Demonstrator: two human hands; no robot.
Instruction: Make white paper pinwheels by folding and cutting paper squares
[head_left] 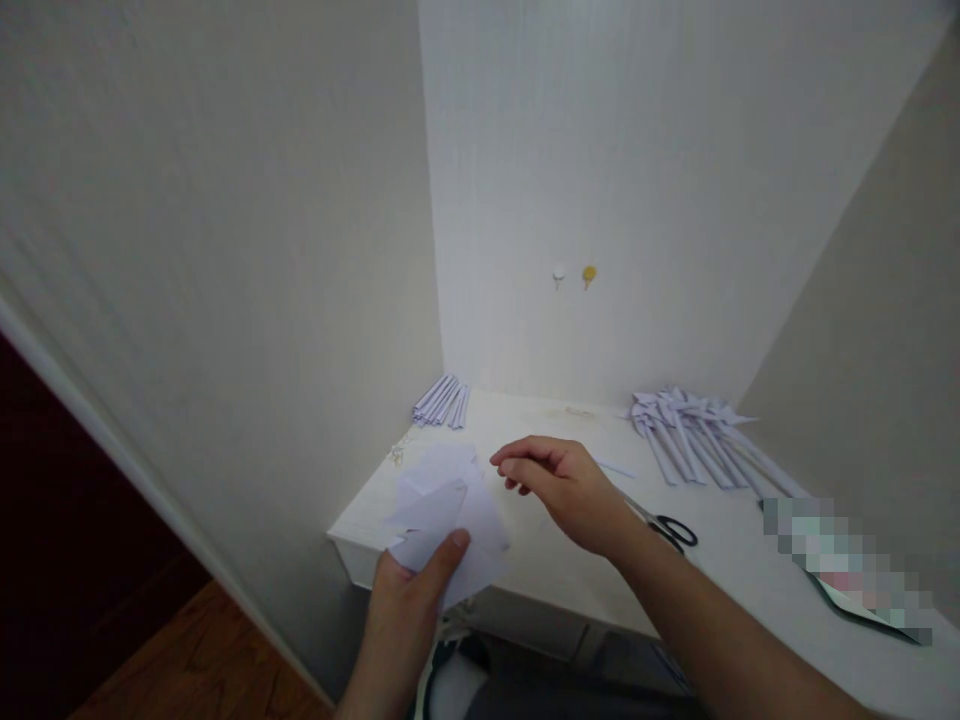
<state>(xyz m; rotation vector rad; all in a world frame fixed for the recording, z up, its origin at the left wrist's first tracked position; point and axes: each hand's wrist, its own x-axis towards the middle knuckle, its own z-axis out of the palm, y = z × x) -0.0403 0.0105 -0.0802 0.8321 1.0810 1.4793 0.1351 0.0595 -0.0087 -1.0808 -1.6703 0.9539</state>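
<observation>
My left hand (409, 610) grips a loose stack of white paper sheets (446, 510) at its lower corner, thumb on top, over the near left corner of the white table (555, 570). My right hand (562, 485) hovers just right of the sheets, fingers curled and pointing left, close to the paper's edge; whether it touches the paper cannot be told. It holds nothing that I can see.
Black-handled scissors (664, 525) lie just right of my right hand. A bundle of folded paper strips (442, 402) sits at the back left corner, a larger pile of folded strips (701, 435) at the back right. A blurred flat object (847, 565) lies far right. Two pins (574, 275) are on the wall.
</observation>
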